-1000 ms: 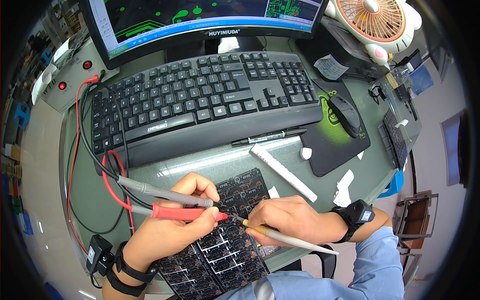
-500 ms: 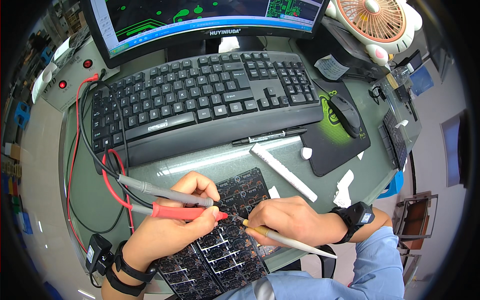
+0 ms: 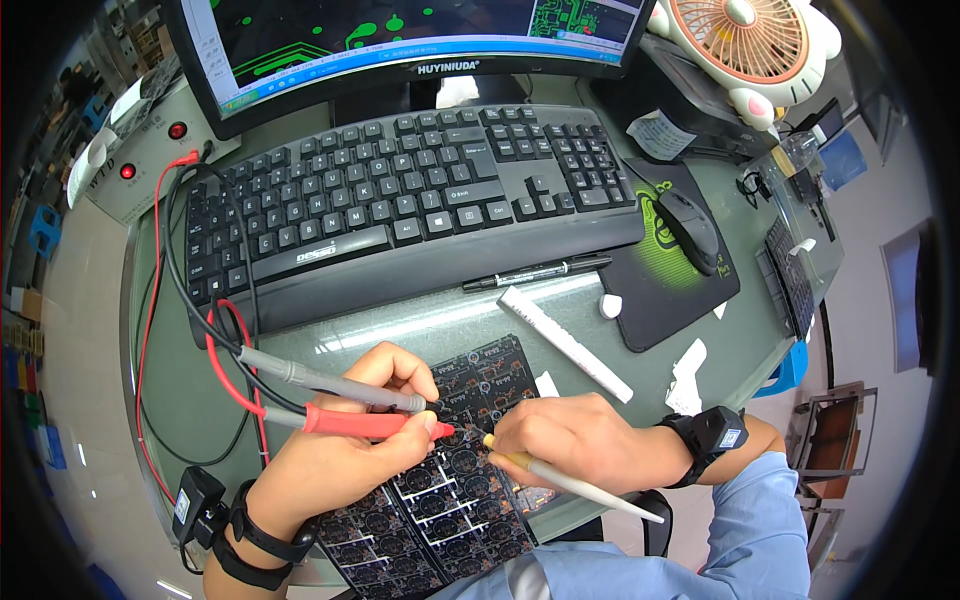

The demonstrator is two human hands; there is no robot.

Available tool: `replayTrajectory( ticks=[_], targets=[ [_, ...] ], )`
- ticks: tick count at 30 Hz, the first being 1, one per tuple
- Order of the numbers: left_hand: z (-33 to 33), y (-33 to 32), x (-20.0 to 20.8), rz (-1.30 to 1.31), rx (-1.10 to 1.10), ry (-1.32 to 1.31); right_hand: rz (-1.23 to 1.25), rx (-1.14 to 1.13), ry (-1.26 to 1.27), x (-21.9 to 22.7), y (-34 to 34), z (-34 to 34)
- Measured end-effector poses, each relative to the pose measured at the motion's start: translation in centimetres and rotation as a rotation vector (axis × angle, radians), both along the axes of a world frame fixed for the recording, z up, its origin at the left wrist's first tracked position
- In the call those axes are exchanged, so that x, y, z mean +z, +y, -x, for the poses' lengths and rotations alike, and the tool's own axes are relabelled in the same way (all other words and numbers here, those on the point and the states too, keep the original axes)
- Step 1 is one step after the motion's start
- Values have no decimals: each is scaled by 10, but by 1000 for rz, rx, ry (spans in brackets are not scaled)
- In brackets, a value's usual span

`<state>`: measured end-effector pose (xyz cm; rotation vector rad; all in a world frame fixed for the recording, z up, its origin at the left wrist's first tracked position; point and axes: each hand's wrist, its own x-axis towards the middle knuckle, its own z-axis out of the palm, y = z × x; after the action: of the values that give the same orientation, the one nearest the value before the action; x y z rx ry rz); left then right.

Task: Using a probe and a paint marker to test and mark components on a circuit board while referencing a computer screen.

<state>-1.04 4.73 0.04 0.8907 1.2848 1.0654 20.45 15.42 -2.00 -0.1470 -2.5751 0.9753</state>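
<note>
Below the keyboard [image 3: 410, 200] lies a dark circuit board [image 3: 465, 482]. Above it, the left hand [image 3: 345, 460] grips a red probe [image 3: 370, 425] and a grey probe [image 3: 325, 380] together, while the right hand [image 3: 565, 440] pinches a pale pen-shaped tool [image 3: 580, 483], its yellow end pointing down at the board. Well to the keyboard's right, a clear container [image 3: 800, 150] seems to stand at the table's edge; its contents are too blurred to tell.

White lettering marks the keyboard's front, its keys, and the monitor [image 3: 430, 35] behind it. Left of the keyboard, printed characters run across a grey box [image 3: 145, 180] with red lights.

Compared with half a second ago, the pen-shaped tool's tail has swung slightly lower, whereas both probes keep their place over the board.
</note>
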Motion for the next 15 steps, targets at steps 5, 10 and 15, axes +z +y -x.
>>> replayTrajectory(
  ticks=[5, 10, 15],
  targets=[
    [0, 0, -3, -18, 3, 4, 157, -39, 92, -2, 1, -1],
    [0, -1, -2, -13, 11, -6, 213, 107, 14, 17, 15, 2],
    [0, -1, -2, -3, 13, -4, 245, 7, -16, 9, 11, 3]
  ],
)
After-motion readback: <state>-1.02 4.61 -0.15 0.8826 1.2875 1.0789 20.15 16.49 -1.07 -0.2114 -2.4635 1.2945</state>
